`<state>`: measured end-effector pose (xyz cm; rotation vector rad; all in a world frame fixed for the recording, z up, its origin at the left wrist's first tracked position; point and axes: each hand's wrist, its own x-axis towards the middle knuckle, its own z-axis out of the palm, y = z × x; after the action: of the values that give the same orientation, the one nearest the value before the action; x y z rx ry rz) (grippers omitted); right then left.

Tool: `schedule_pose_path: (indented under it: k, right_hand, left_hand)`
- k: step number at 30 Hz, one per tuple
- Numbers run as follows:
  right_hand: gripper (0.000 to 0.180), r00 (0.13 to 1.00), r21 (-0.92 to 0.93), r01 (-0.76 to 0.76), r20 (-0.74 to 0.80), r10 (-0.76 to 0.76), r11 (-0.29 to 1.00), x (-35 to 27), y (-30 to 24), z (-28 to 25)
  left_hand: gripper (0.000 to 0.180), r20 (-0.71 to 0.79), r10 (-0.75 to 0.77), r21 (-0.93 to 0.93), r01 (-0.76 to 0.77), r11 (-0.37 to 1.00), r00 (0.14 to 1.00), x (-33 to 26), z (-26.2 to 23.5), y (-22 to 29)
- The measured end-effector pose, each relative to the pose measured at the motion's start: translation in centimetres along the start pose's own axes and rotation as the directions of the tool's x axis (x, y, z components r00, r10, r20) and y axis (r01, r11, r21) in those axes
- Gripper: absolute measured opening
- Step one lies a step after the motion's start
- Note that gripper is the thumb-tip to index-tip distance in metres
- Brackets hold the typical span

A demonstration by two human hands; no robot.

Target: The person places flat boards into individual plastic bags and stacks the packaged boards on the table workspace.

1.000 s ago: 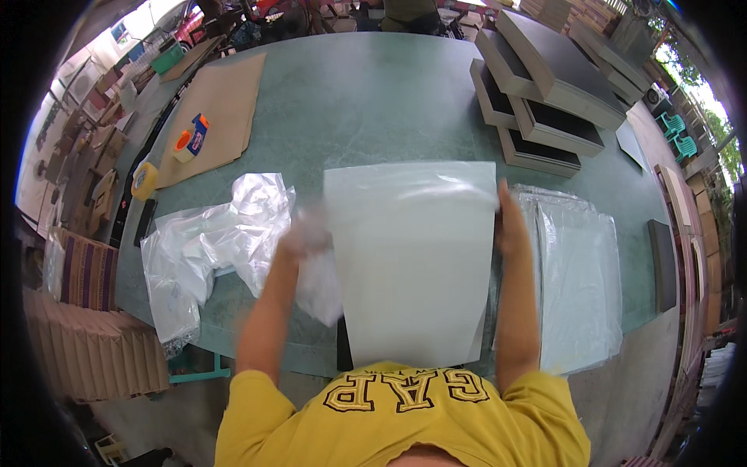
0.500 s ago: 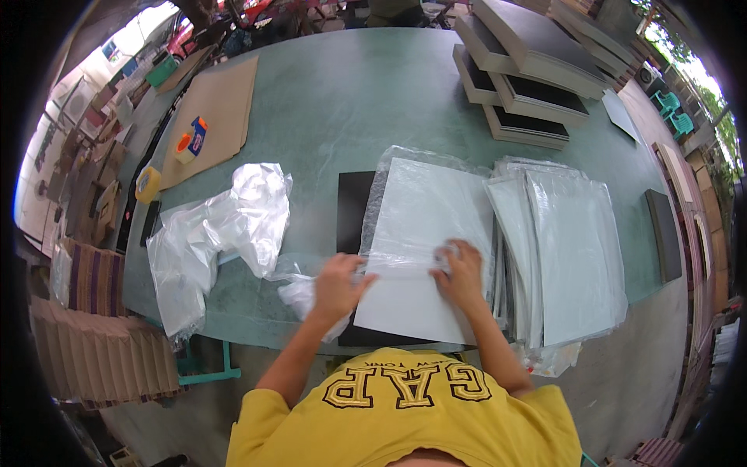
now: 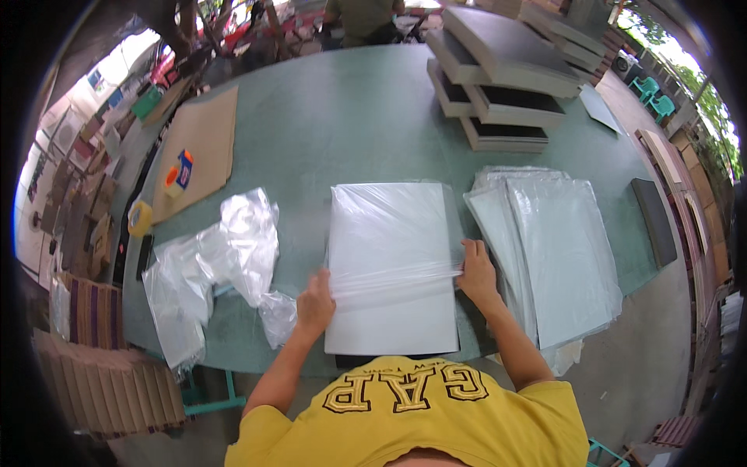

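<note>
In front of me lies a white rectangular sheet or board (image 3: 393,323), over a dark panel that shows only at its near edge. A clear plastic bag (image 3: 389,226) covers its far part, its open edge bunched in folds across the middle. My left hand (image 3: 317,302) is closed on the bag at the left side, slightly blurred. At the right side my right hand (image 3: 476,272) pinches the same edge, the plastic stretched taut between both. Loose clear plastic bags (image 3: 226,241) lie crumpled to the left. Several white sheets in plastic (image 3: 556,249) are piled to the right.
Dark-topped thick boards (image 3: 506,93) are stacked at the far right of the green table (image 3: 327,109). Brown cardboard (image 3: 204,140) lies far left, with an orange-and-blue tape dispenser (image 3: 180,173) and a tape roll (image 3: 141,217). A dark block (image 3: 654,222) sits at the right edge.
The white board has been straightened and now sits squarely over the dark panel. My hands have moved apart to its two sides, drawing the bag's edge taut and nearer me.
</note>
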<state>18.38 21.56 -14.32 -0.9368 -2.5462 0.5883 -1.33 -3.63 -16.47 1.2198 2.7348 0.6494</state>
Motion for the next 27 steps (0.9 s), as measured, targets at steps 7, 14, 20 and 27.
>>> schedule_pose_path:
  k: [7, 14, 20, 27]
  right_hand:
    - [0.043, 0.893, 0.142, -0.351, 0.347, 0.286, 0.925, -9.4, -1.7, -2.0]
    - [0.039, 0.945, -0.114, -0.048, 0.316, 0.082, 0.992, -15.9, -2.9, -6.0]
    - [0.057, 0.905, 0.131, 0.353, 0.204, -0.373, 0.927, -9.1, -10.0, -5.2]
    - [0.031, 0.757, 0.537, 0.107, -0.59, 0.281, 0.837, -3.6, -4.3, -10.3]
  left_hand:
    - [0.03, 0.162, -0.045, -0.332, 0.098, 0.938, 0.986, -11.1, -1.6, 2.1]
    - [0.017, 0.174, -0.275, -0.545, 0.325, 0.773, 0.946, -15.1, -2.2, 2.4]
    - [0.017, 0.031, -0.137, -0.857, 0.097, 0.506, 0.99, -7.3, -9.2, 8.5]
    - [0.033, -0.231, 0.363, -0.663, -0.419, 0.621, 0.903, -5.0, -11.2, 11.7]
